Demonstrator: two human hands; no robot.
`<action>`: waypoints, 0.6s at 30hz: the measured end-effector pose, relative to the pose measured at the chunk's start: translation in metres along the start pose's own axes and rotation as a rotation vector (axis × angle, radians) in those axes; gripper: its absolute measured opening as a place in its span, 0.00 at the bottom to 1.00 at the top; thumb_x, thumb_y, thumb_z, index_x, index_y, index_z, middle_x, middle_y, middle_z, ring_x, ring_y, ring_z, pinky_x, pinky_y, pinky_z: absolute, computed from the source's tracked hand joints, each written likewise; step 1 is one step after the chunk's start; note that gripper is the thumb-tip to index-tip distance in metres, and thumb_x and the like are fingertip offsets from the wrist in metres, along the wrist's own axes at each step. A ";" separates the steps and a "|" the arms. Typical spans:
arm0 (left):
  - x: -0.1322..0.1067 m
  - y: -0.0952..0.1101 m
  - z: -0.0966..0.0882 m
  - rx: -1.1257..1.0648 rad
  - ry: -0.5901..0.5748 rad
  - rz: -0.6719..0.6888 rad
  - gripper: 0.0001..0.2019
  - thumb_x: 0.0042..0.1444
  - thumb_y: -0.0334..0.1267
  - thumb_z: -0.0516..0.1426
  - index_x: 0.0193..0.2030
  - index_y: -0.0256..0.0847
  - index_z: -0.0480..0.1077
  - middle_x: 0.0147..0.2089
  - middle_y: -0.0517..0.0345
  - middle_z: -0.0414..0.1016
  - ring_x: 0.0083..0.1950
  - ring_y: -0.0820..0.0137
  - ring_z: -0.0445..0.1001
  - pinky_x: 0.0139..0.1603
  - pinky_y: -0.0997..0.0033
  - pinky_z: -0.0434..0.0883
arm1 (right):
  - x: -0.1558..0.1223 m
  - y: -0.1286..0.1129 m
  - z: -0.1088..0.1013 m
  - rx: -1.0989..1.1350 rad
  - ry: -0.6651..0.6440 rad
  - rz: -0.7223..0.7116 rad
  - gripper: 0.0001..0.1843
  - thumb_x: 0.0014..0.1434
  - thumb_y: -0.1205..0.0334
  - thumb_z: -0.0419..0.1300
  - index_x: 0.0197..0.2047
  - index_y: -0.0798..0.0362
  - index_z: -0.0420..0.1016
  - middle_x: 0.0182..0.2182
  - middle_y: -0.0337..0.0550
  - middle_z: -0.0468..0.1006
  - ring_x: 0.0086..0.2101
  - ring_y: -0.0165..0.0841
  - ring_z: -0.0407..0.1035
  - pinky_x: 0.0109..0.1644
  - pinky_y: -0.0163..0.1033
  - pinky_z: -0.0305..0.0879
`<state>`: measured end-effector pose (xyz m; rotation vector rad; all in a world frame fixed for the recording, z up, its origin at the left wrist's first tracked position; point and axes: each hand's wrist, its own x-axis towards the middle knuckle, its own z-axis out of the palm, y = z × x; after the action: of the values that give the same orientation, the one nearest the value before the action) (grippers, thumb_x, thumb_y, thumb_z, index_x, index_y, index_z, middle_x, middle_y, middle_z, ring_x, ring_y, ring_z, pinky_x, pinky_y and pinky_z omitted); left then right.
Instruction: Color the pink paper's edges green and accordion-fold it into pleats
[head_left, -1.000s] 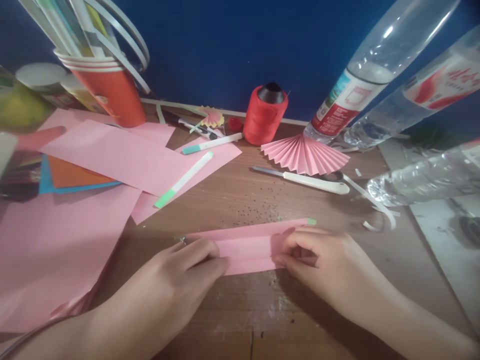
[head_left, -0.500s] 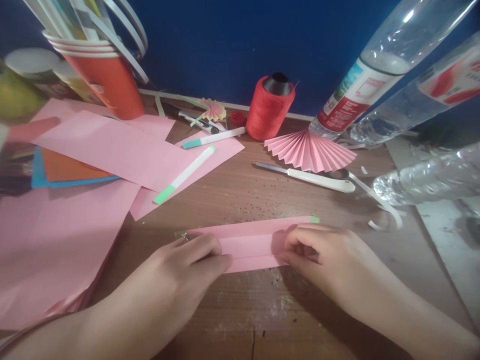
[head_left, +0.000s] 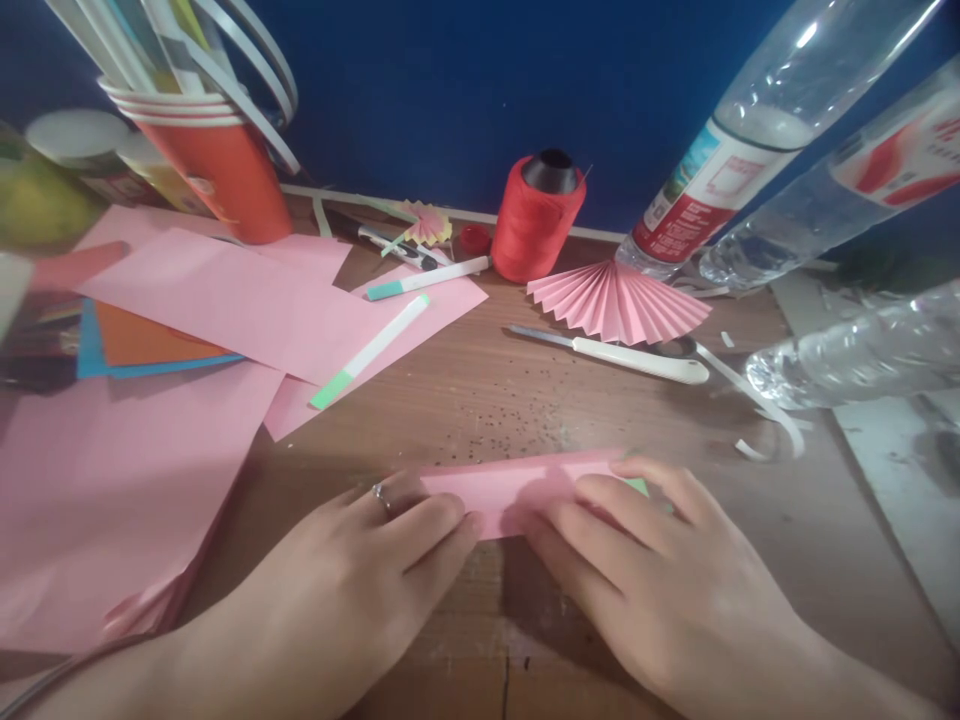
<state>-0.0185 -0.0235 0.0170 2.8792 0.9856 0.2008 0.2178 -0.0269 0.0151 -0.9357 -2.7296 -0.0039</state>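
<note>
A narrow pink paper strip [head_left: 495,500] with lengthwise folds lies low over the tabletop between my hands. My left hand [head_left: 375,560], with a ring on one finger, grips its left end between thumb and fingers. At the right part of the strip, my right hand [head_left: 645,560] presses its fingers along the fold, the thumb at the lower edge. A small green tip [head_left: 637,487] shows by the right fingers. Both ends of the strip are partly hidden under my hands. Beyond them rests a pleated pink paper fan [head_left: 619,305].
Pink sheets [head_left: 112,500] cover the left side, with two white strips, one green-tipped [head_left: 371,350]. A white-handled knife [head_left: 637,360] lies before the fan. Behind stand a red thread spool [head_left: 536,225], a red paper cup [head_left: 217,180] of strips, and a labelled plastic bottle [head_left: 720,150].
The paper strip has been folded over and looks narrower. My right hand has spread its fingers along it and moved slightly nearer me, its thumb reaching toward my left thumb.
</note>
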 end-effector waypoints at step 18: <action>-0.057 0.027 0.020 0.460 0.185 -0.110 0.15 0.56 0.21 0.47 0.46 0.26 0.69 0.44 0.42 0.74 0.41 0.58 0.73 0.38 0.60 0.68 | 0.004 0.008 0.002 0.125 0.000 0.001 0.14 0.64 0.70 0.50 0.45 0.59 0.76 0.36 0.46 0.79 0.40 0.39 0.69 0.42 0.46 0.68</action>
<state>-0.0439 -0.0809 -0.0049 3.2452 1.3811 0.2663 0.2191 -0.0179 0.0135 -0.9017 -2.6934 0.1644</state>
